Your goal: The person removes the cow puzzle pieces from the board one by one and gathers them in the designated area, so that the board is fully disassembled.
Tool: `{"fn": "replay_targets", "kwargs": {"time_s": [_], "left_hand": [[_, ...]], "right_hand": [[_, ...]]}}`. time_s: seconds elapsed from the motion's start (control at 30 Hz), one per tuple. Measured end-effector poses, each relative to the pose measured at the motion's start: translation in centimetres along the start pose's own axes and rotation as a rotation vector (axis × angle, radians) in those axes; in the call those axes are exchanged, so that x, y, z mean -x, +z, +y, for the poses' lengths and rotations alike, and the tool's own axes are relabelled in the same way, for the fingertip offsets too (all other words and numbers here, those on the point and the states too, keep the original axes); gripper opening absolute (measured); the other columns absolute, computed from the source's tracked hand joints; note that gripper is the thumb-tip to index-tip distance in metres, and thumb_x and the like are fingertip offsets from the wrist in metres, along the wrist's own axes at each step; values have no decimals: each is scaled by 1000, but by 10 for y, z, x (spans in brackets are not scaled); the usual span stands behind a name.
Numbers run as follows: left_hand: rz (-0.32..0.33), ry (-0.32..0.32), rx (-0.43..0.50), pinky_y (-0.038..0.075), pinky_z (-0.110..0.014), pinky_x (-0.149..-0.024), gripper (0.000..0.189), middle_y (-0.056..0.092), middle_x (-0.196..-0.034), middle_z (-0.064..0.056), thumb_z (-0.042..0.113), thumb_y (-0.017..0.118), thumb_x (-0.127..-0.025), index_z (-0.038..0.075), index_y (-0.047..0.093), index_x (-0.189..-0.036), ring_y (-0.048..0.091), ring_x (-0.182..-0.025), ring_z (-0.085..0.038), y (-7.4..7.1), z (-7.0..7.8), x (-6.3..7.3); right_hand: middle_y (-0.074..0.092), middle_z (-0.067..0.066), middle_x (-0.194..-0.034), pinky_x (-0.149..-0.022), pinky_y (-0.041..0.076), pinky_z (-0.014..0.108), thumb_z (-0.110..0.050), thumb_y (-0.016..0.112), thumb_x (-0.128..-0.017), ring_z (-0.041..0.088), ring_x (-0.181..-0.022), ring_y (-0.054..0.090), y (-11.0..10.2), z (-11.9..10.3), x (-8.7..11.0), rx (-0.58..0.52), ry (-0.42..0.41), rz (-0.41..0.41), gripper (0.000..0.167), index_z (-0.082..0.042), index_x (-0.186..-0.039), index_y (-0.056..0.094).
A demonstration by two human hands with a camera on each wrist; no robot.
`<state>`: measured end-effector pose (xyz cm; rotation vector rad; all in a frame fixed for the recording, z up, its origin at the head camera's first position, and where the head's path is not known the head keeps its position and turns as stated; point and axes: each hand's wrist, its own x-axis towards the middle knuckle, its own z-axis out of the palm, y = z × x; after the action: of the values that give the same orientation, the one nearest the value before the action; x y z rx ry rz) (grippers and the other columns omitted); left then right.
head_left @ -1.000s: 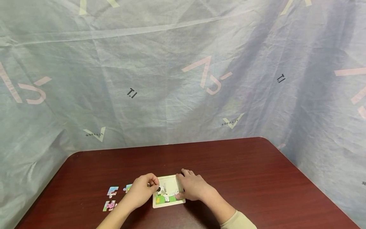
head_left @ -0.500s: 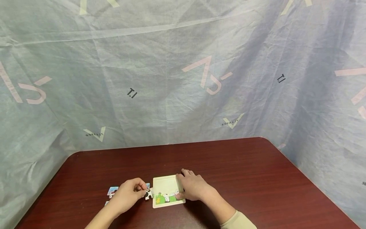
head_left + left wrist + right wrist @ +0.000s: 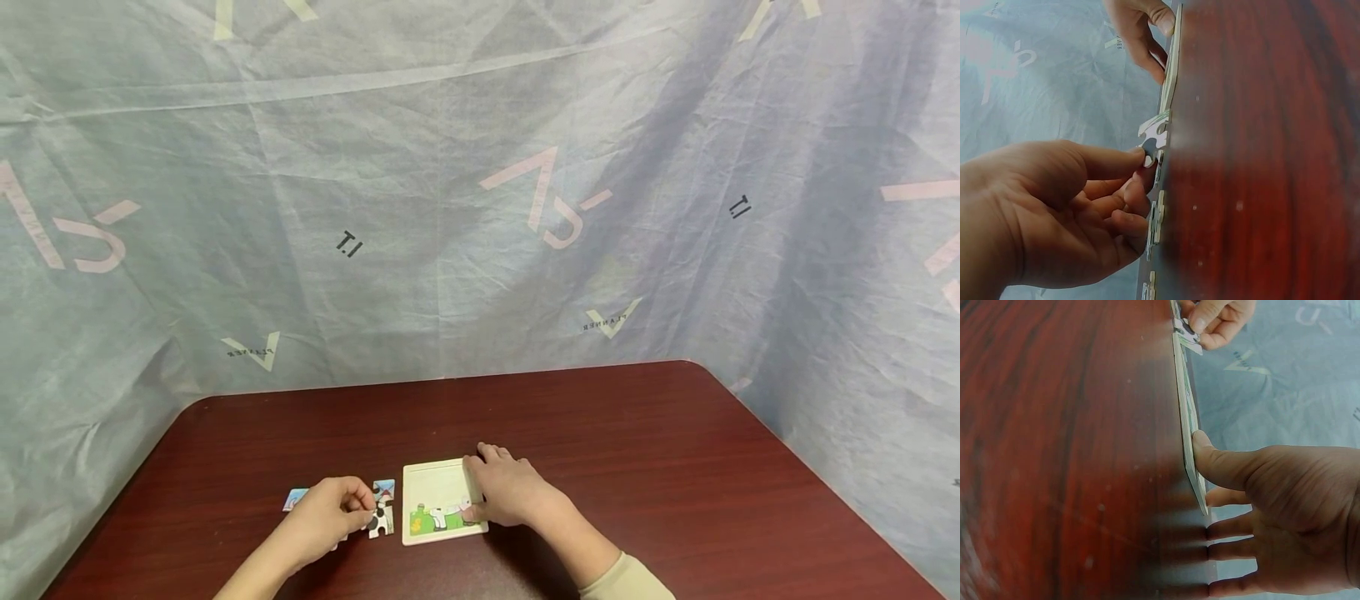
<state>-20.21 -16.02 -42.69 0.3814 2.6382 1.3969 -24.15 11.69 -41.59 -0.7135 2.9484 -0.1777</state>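
Observation:
Between thumb and fingertips my left hand [image 3: 326, 517] pinches a jigsaw piece [image 3: 380, 521] printed in black and white patches. In the left wrist view the piece [image 3: 1156, 136] is tilted, just left of the puzzle tray [image 3: 431, 482]. This pale, shallow tray has a row of fitted pieces [image 3: 438, 521] along its near side, with green grass and white animal legs; the upper part shows bare board. My right hand [image 3: 510, 492] rests on the tray's right side. Its thumb [image 3: 1204, 444] presses the tray while the other fingers stretch past its edge to the table.
A loose blue jigsaw piece [image 3: 385, 487] lies behind the held one. Another loose piece [image 3: 294, 499] shows farther left, partly behind my left hand. The dark red table [image 3: 600, 450] reaches back to a grey printed cloth [image 3: 420, 292].
My left hand has moved left from over the tray's left side, carrying the black-and-white jigsaw piece out of it. The right hand and the tray have stayed in place.

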Motion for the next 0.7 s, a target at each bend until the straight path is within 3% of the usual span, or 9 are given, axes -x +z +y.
{"fn": "replay_targets", "kwargs": {"time_s": [0.4, 0.7], "left_hand": [[11, -32, -98, 43, -29, -47, 11, 54, -74, -3, -3, 67, -93, 6, 60, -89, 50, -55, -18, 1, -4, -3], [39, -12, -118, 42, -27, -49, 16, 54, -76, -2, -5, 70, -90, 7, 59, -88, 50, -58, -18, 2, -1, -2]], "right_hand": [[44, 19, -152, -103, 42, 58, -47, 79, -85, 36, -140, 42, 0, 1, -1, -11, 5, -6, 76, -10, -146, 53], [44, 19, -152, -102, 43, 58, -47, 79, -86, 36, -139, 42, 0, 1, -2, -4, 4, -9, 75, -10, -145, 53]]}}
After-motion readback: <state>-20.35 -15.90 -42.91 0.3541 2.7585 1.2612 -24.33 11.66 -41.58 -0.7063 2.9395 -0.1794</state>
